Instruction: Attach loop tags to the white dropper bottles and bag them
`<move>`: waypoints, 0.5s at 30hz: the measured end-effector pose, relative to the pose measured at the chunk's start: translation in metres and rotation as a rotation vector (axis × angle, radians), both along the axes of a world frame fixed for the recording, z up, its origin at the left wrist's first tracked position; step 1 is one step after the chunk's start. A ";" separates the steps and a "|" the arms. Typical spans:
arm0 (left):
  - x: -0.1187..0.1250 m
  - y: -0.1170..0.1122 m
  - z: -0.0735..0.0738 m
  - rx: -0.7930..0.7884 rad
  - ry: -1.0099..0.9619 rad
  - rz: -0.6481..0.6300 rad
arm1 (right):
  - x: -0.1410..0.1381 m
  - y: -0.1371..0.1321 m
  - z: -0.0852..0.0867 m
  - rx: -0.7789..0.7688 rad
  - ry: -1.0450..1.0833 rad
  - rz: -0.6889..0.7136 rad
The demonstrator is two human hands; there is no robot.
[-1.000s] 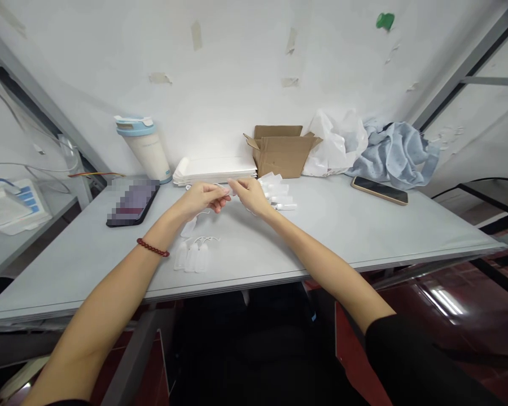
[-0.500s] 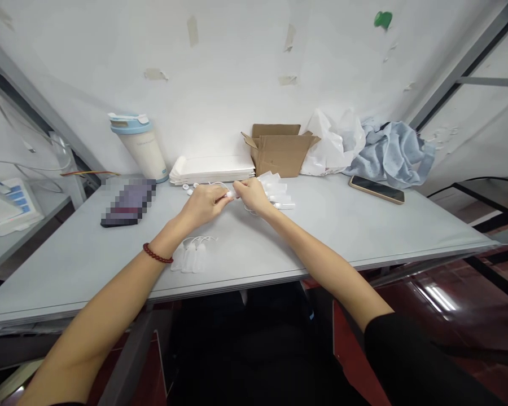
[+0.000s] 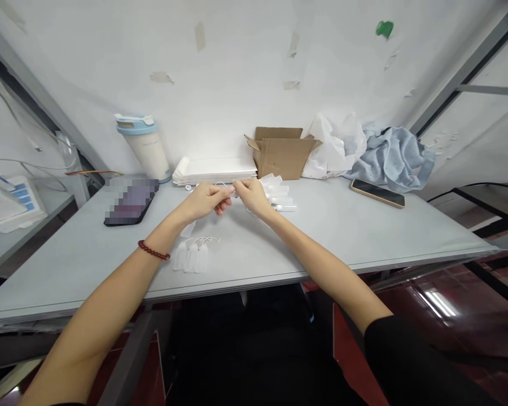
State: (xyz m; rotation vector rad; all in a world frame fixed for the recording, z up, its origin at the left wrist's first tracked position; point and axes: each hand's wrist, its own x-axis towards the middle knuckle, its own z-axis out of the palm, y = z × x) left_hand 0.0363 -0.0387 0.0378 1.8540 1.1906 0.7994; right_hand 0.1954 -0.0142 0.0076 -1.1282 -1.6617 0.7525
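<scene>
My left hand (image 3: 206,201) and my right hand (image 3: 253,196) meet fingertip to fingertip over the back middle of the table. Both are closed in a pinch on a thin white cord (image 3: 220,183), which arcs up behind the left fingers. Whatever else sits between the fingertips is mostly hidden. Just right of my right hand lies a cluster of translucent white plastic pieces (image 3: 280,194). Several flat translucent tags with cord loops (image 3: 191,258) lie side by side nearer the front edge. Another translucent piece (image 3: 188,229) shows partly under my left wrist.
Against the wall stand a cream tumbler (image 3: 146,152), a stack of white envelopes (image 3: 220,167), an open cardboard box (image 3: 283,158), a white plastic bag (image 3: 332,146) and a blue cloth (image 3: 395,155). Phones lie at left (image 3: 131,202) and right (image 3: 377,193).
The small white piece seen between my fingertips is now covered by them. My left hand has turned slightly, its lower fingers curling under. A translucent piece now shows below the left wrist.
</scene>
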 end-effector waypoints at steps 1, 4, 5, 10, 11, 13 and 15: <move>0.001 -0.001 0.000 0.048 0.025 -0.003 | 0.001 0.001 -0.001 -0.026 0.008 0.032; 0.000 -0.001 0.000 0.187 0.119 -0.018 | 0.001 0.002 -0.002 -0.137 0.037 0.086; 0.000 -0.001 0.000 0.233 0.142 -0.018 | 0.000 0.001 -0.001 -0.186 0.059 0.084; -0.004 -0.002 0.003 0.328 0.172 -0.037 | -0.003 -0.011 0.010 -0.474 0.237 0.143; -0.004 -0.003 0.004 0.315 0.174 -0.049 | -0.003 -0.012 0.013 -0.523 0.247 0.158; -0.004 -0.004 0.005 0.312 0.187 -0.071 | -0.002 -0.014 0.015 -0.594 0.221 0.174; -0.004 -0.004 0.005 0.357 0.210 -0.091 | 0.001 -0.012 0.016 -0.624 0.162 0.185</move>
